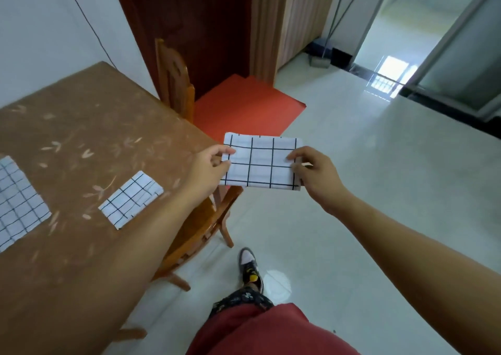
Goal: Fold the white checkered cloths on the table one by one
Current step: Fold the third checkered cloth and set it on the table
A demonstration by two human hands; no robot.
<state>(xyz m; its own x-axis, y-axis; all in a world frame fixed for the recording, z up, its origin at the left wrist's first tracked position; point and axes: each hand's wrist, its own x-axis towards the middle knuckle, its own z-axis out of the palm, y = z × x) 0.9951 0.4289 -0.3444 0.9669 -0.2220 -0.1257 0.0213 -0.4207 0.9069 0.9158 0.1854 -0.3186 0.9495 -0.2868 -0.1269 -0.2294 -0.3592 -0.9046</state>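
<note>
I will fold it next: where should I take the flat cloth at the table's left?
Probably pinch the flat cloth at the corner nearest the folded cloth, coming from that side: it lies flat, so only edges and corners lift, and its other side runs out of view.

a folded checkered cloth (261,163) held in the air beyond the table's right edge, above a wooden chair (200,227). the left hand (210,166) pinches its left end, the right hand (314,173) its right end. on the table (81,126), a second folded cloth (131,199) lies near the right edge; a larger checkered cloth (17,202) lies spread flat at the left, cut off by the frame. another chair (173,80) stands at the table's far corner.
</note>
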